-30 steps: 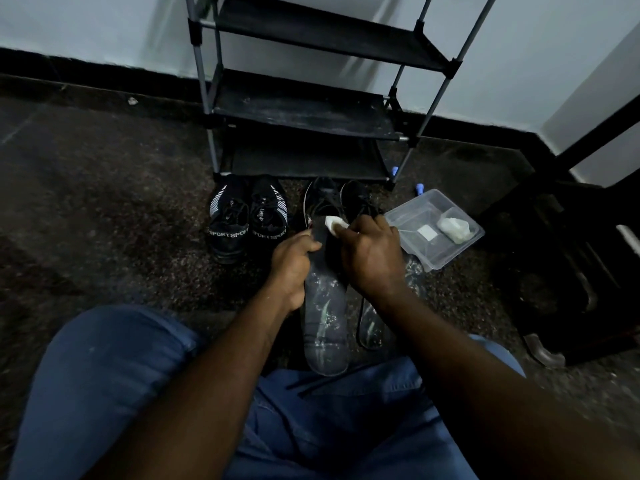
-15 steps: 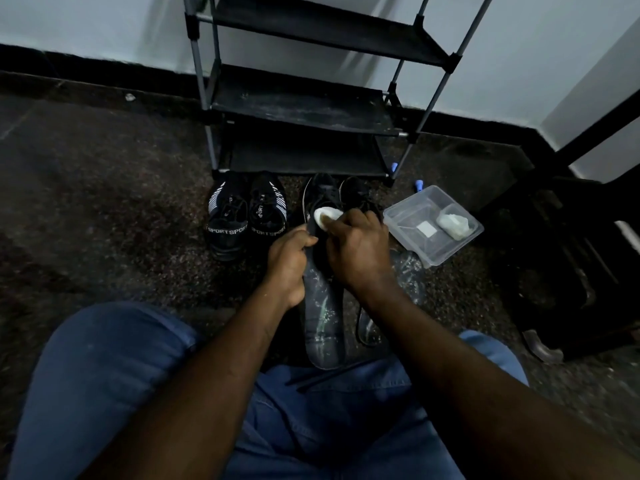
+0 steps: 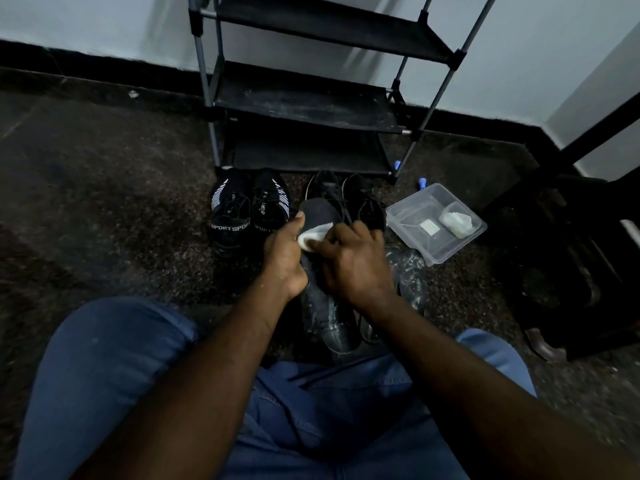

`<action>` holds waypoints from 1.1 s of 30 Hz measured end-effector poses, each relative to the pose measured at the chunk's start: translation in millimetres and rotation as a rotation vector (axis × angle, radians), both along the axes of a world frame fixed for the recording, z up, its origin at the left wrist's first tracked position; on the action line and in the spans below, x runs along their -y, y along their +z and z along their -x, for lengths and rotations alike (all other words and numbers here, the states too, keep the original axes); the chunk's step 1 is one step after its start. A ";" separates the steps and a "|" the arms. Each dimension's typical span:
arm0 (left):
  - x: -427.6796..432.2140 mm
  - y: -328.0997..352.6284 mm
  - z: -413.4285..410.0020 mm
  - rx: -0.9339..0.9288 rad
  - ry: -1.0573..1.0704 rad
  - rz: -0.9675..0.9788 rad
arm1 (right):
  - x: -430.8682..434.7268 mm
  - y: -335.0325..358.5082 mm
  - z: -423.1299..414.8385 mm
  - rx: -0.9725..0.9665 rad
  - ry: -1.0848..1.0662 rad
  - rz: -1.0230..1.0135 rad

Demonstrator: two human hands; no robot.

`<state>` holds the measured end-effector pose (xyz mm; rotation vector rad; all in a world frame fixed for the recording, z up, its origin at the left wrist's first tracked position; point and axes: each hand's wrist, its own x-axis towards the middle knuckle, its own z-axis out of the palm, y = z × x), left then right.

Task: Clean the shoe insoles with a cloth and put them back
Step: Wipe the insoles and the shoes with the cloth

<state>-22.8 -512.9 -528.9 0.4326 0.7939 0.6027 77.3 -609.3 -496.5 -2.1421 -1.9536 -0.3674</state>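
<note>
Between your knees, just above the floor, the dark insole (image 3: 320, 213) lies lengthwise with its toe end pointing away from you toward the black lace-up shoes (image 3: 349, 197). Your left hand (image 3: 284, 261) grips its left edge, fingers curled underneath and the thumb laid up along the rim. Your right hand (image 3: 353, 268) comes in from the other side, knuckles up and fingers bent, pinching a white cloth (image 3: 311, 236) and pressing it onto the insole's upper face just below the toe end. Both forearms reach forward over your blue jeans (image 3: 104, 368) and converge so that the two hands nearly touch. Under your right wrist a second insole (image 3: 410, 277) lies on the speckled floor. Left of the lace-up pair stands a pair of black sport shoes (image 3: 247, 211); on the right sits a clear plastic container (image 3: 398, 216) with white lumps inside. Behind the shoes rises a black shoe rack (image 3: 301, 105) against the wall.
</note>
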 end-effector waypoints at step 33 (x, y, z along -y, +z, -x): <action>-5.5 -11.5 0.0 -0.038 0.053 0.055 | 2.8 -10.7 -0.6 0.068 0.191 0.033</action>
